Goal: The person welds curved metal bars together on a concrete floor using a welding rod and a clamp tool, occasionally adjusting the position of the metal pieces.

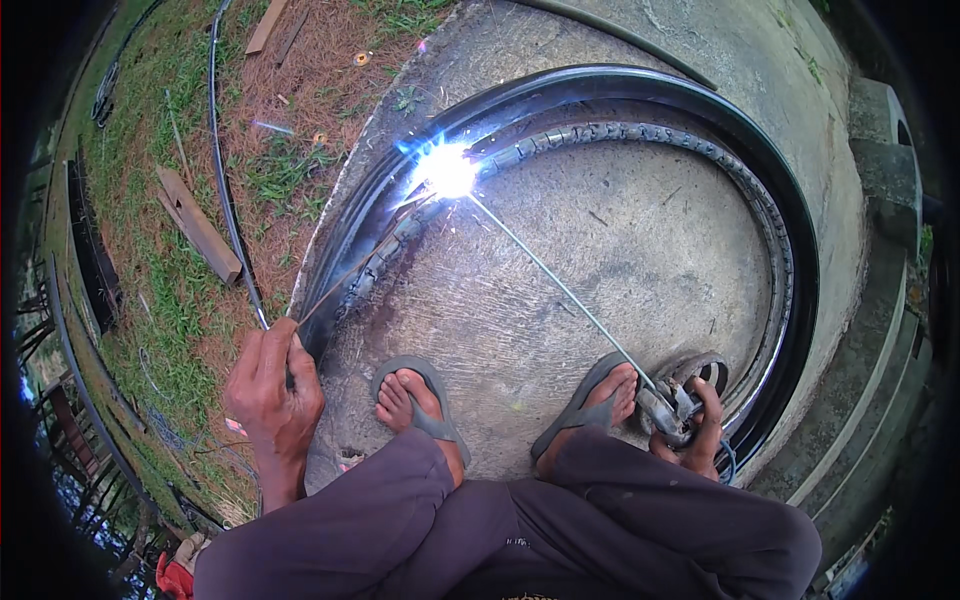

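My left hand (275, 390) is closed around the near end of a thin brownish rod (360, 262), whose far end runs into a bright welding arc (445, 170). Fingers of my right hand (704, 432) wrap round a worn electrode holder (668, 412). From the holder a long pale welding electrode (560, 288) slants up to the same glare. The arc burns at a curved, notched metal bar (600, 132), and the glare hides the exact contact point. Outside that bar lies a larger dark metal hoop (795, 220), bent round in front of me.
My sandalled feet (412, 395) rest on the concrete slab (640, 230), inside the curve. A round metal piece (705, 372) lies beside the holder. On the grass at left are a wooden board (200, 225) and a long curved strip (222, 150). A stepped concrete edge (880, 300) borders the right.
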Demonstrator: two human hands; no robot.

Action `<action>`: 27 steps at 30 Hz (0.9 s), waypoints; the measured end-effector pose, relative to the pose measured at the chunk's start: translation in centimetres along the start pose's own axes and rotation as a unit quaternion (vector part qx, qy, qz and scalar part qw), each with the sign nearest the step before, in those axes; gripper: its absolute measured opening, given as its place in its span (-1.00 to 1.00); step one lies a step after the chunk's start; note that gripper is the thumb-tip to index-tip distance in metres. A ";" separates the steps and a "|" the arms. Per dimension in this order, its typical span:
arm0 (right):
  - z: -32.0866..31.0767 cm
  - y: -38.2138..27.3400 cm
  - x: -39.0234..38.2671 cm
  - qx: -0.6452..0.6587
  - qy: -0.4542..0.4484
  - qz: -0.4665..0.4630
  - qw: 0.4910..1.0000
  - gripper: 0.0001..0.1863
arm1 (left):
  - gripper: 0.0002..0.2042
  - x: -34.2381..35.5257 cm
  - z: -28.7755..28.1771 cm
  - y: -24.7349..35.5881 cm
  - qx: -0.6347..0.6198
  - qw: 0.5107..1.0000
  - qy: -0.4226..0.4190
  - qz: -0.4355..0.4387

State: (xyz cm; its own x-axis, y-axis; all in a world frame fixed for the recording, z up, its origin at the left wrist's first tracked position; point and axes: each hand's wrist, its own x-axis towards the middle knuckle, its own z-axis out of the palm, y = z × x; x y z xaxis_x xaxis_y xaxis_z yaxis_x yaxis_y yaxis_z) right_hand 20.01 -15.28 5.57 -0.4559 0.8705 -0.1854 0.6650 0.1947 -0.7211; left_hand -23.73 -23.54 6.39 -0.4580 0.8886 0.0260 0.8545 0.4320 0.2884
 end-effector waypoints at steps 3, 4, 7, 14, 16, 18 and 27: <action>0.0 2.1 -0.7 0.038 0.003 -0.023 0.999 -0.07 | -0.79 0.2 0.5 -0.4 0.014 0.998 0.036 0.039; 0.0 3.2 -1.3 0.058 0.005 -0.038 0.998 -0.07 | -0.77 0.2 0.7 -0.7 0.011 0.998 0.045 0.044; 0.6 3.5 -2.1 0.030 0.038 -0.009 0.999 -0.07 | -0.75 -0.1 0.1 -0.1 0.000 1.000 0.029 0.009; 0.2 2.1 -1.5 -0.027 0.029 0.000 0.999 -0.03 | -0.76 0.1 0.0 0.3 -0.001 1.000 0.012 0.006; 0.2 2.6 -2.0 -0.017 0.025 0.013 0.999 -0.02 | -0.76 0.2 0.0 0.3 -0.001 1.000 0.013 0.006; 0.2 2.3 -1.8 -0.021 0.020 0.016 0.999 -0.01 | -0.79 0.1 0.1 0.2 -0.008 1.000 0.003 -0.004; 0.0 0.6 -0.6 0.007 0.000 0.006 1.000 -0.05 | -0.82 0.1 0.2 0.1 -0.010 1.000 0.007 0.004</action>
State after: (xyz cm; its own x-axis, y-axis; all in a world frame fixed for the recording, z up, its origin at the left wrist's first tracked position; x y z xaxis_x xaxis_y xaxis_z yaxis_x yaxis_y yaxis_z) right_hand 20.73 -15.70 5.25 -0.4469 0.8733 -0.1942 0.6626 0.1773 -0.7277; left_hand -23.65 -23.40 6.23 -0.4541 0.8899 0.0429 0.8533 0.4206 0.3080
